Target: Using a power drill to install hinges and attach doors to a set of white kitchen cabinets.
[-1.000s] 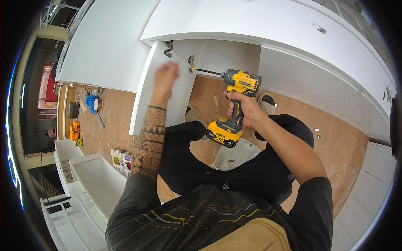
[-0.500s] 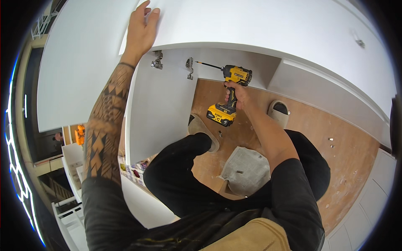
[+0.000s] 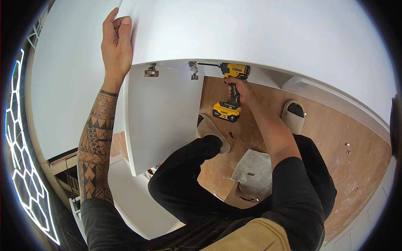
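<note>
My right hand [image 3: 238, 88] is wrapped around the grip of a yellow-and-black cordless impact driver [image 3: 235, 70]. Its long thin bit [image 3: 208, 64] points left, and the tip meets a metal cabinet hinge [image 3: 193, 70] at the inner end of a white door panel [image 3: 163, 113]. Farther left, a second metal hinge [image 3: 151, 71] is on the same panel. My left hand [image 3: 118, 48] is raised with its fingers partly stretched, its side resting against the edge of the large white cabinet panel [image 3: 201, 29]. Nothing shows in its fingers.
A grey cloth [image 3: 254, 173] lies over a cardboard box [image 3: 240, 196] between my legs. Small metal pieces [image 3: 347, 147] are scattered on the brown wooden floor [image 3: 322, 167]. Another large white panel [image 3: 71, 83] stands at the left, and a white ledge [image 3: 312, 90] runs along the right.
The driver's bit has come up to the hinge, where a gap showed before. My left hand has shifted left and lower along the panel edge. The whole view has moved a little.
</note>
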{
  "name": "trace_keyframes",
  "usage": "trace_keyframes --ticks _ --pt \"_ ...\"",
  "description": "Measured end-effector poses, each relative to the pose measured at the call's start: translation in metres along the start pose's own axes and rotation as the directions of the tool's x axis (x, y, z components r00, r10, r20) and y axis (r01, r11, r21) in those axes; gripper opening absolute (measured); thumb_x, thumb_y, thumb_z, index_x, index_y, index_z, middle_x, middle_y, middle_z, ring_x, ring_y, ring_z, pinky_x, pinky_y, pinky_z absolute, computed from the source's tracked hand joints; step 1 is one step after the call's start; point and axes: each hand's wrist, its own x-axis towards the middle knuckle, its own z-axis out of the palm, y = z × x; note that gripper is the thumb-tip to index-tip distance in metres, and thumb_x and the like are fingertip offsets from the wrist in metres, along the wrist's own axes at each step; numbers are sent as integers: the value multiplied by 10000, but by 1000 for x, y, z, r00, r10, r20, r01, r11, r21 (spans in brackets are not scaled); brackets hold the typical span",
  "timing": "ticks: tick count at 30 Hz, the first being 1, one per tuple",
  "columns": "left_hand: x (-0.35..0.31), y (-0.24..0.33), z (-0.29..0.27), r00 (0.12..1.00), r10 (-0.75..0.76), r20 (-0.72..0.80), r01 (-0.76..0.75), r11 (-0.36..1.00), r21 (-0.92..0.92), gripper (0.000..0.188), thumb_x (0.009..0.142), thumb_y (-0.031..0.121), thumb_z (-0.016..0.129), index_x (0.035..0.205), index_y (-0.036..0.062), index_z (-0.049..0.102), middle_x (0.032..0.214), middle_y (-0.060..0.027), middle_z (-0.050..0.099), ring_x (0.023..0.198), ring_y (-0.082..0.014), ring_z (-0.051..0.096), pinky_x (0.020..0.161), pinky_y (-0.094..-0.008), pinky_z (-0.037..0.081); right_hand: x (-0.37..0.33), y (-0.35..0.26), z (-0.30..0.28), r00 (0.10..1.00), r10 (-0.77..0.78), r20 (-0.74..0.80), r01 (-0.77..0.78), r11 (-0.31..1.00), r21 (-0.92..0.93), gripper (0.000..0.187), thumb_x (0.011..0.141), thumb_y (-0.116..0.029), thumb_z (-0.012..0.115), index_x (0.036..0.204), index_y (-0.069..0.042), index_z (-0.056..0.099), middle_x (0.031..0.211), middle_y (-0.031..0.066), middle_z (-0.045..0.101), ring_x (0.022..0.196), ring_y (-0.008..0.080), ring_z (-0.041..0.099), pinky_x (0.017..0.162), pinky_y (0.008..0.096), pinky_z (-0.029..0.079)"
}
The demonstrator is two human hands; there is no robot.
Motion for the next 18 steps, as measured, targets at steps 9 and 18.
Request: trace_keyframes --ticks 9,18 --pt "-3 -2 3 1000 1 3 -1 1000 -13 509 1096 307 497 1524 35 458 1233 -110 647 1201 -194 595 1091 -339 434 6 5 -1 999 -34 -15 34 999 2 201 889 -216 766 1028 -86 703 657 -1 582 543 134 552 522 307 497" --pt "-4 1 2 1000 17 4 -17 999 -49 491 1100 287 492 1516 30 465 1222 -107 646 1191 -184 597 1081 -323 435 9 7 3 999 -24 -30 24 1000 -2 221 905 -216 748 1064 -64 728 660 1 578 537 137 556 525 313 505"
